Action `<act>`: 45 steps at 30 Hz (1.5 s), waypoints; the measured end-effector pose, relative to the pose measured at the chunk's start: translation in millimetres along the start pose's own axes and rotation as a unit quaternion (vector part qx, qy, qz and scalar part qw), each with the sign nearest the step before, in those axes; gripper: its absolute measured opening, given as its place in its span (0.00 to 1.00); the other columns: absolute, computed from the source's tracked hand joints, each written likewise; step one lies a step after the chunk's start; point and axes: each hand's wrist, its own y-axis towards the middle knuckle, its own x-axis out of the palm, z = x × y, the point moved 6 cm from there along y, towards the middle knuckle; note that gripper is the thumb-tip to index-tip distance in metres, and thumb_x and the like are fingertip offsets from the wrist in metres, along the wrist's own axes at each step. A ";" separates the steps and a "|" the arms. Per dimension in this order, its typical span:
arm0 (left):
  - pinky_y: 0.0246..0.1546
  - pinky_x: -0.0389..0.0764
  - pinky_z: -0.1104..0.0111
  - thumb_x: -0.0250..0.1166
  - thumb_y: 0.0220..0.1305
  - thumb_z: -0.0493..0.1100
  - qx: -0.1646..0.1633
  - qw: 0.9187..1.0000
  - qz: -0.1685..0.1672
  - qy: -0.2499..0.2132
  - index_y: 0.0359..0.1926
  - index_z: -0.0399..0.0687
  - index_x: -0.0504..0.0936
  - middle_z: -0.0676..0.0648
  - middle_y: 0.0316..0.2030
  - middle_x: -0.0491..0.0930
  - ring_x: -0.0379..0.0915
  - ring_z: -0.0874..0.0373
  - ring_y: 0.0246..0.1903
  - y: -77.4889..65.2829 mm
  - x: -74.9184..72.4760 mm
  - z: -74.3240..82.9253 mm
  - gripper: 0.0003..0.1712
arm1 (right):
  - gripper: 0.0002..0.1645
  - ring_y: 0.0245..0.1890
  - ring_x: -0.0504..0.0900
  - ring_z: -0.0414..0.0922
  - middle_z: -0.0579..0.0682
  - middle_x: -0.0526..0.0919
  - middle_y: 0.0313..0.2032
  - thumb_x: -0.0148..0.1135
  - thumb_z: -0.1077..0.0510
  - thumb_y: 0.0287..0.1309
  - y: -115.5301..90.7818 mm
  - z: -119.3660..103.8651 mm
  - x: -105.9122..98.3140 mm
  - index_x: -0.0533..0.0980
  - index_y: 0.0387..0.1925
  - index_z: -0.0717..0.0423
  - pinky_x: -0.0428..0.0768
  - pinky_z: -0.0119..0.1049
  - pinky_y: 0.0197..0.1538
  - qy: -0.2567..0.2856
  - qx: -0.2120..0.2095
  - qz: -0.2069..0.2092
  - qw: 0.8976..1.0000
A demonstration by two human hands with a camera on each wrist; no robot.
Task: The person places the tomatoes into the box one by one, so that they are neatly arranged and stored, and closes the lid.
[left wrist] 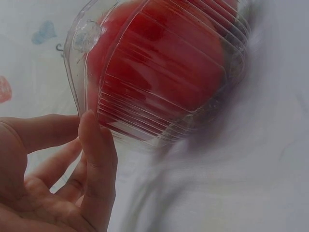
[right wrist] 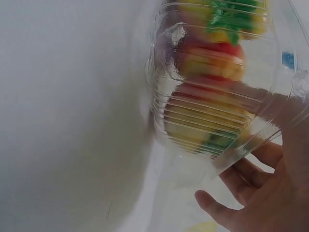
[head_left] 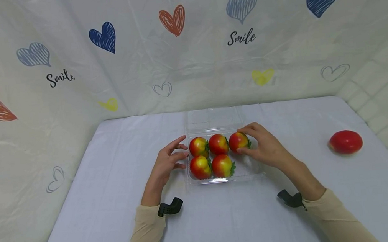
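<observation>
A clear plastic clamshell box [head_left: 247,172] lies with its lid folded back. In it sit several round red-and-yellow fruits with green leafy tops, two in the front row [head_left: 200,167] and three in the back row. My left hand [head_left: 166,160] pinches the box's left rim between thumb and finger, as the left wrist view shows close up. At the back right compartment my right hand [head_left: 265,145] holds a fruit [head_left: 238,141] between thumb and fingers. Through the box wall, the right wrist view shows a fruit [right wrist: 203,121] near the fingers.
A glossy red oval fruit [head_left: 346,141] lies on the white tablecloth [head_left: 209,219] off to the right. The clear lid [head_left: 212,119] reaches toward the table's back edge. Behind hangs a pale curtain [head_left: 134,72] printed with hearts and words.
</observation>
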 end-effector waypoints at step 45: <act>0.34 0.88 0.71 0.66 0.70 0.40 -0.002 1.000 0.003 0.009 0.75 0.58 0.71 0.41 0.56 0.76 0.78 0.49 0.46 -1.3 0.6 1.2 0.34 | 0.34 0.64 0.75 0.60 0.59 0.74 0.62 0.79 0.58 0.55 -4.8 2.0 -17.3 0.77 0.63 0.55 0.81 0.65 0.61 0.048 -0.039 0.055 0.997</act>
